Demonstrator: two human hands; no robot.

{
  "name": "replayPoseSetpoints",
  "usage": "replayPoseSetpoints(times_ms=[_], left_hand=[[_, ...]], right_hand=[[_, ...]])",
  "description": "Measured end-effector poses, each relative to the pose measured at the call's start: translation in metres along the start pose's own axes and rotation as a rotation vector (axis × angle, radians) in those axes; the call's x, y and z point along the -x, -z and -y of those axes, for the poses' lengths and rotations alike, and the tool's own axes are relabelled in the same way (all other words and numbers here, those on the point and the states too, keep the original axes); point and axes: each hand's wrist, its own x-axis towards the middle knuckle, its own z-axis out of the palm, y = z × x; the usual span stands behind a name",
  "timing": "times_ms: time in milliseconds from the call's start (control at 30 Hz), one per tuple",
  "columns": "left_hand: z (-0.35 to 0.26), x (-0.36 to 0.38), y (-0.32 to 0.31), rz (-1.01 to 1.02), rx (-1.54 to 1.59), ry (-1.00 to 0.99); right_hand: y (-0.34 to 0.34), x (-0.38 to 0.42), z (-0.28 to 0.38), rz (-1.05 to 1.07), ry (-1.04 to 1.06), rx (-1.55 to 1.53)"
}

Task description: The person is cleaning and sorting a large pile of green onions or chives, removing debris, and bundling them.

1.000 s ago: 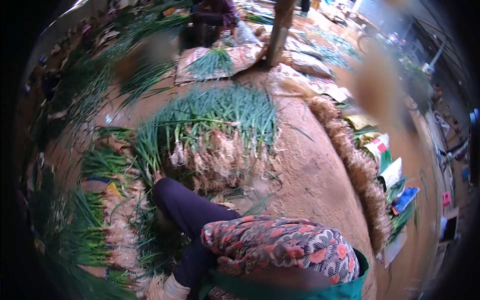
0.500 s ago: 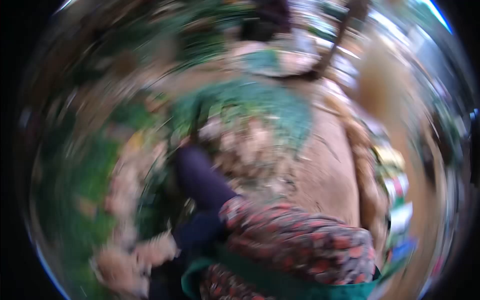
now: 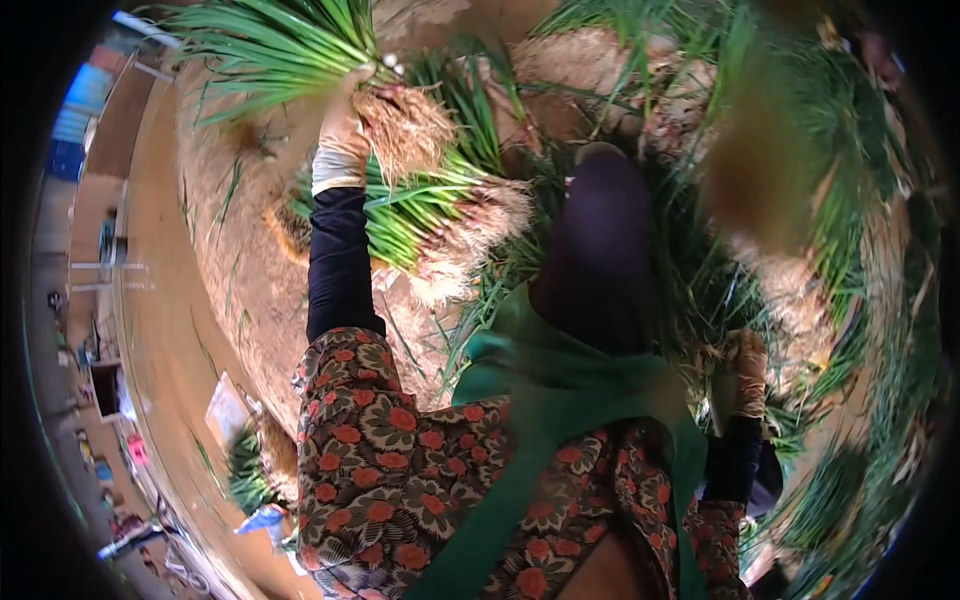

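We had the left hand [image 3: 343,130] up and out, gloved, clamped round a bunch of scallions [image 3: 300,45] just above the roots [image 3: 405,125]. The bunch ran crosswise, leaves out past the hand's far side, roots hanging on its inner side. Just below that hand lay another bundle [image 3: 440,215] on the dirt. Our right hand [image 3: 745,375] sat low beside the knee [image 3: 600,240], among loose greens; whether it gripped anything, we couldn't tell. The left was the nearer hand.
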Motion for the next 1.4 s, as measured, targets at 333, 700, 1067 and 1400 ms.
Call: replayPoseSetpoints(times_ms=[333, 700, 1067, 1400], left_hand=[[0.299, 0.045, 0.036, -0.369, 0.720, 0.174], [0.353, -0.011, 0.069, -0.771, 0.295, 0.303], [0.334, -0.049, 0.042, -0.767, 0.290, 0.302], [0.365, -0.030, 0.095, -0.621, 0.185, 0.417]], right_hand=[[-0.037, -0.030, -0.027, 0.592, -0.886, -0.473], [-0.072, 0.018, -0.059, 0.751, -0.793, -0.528], [-0.053, -0.016, -0.057, 0.894, -0.844, -0.675], [0.003, -0.141, -0.034, 0.661, -0.804, -0.653]])
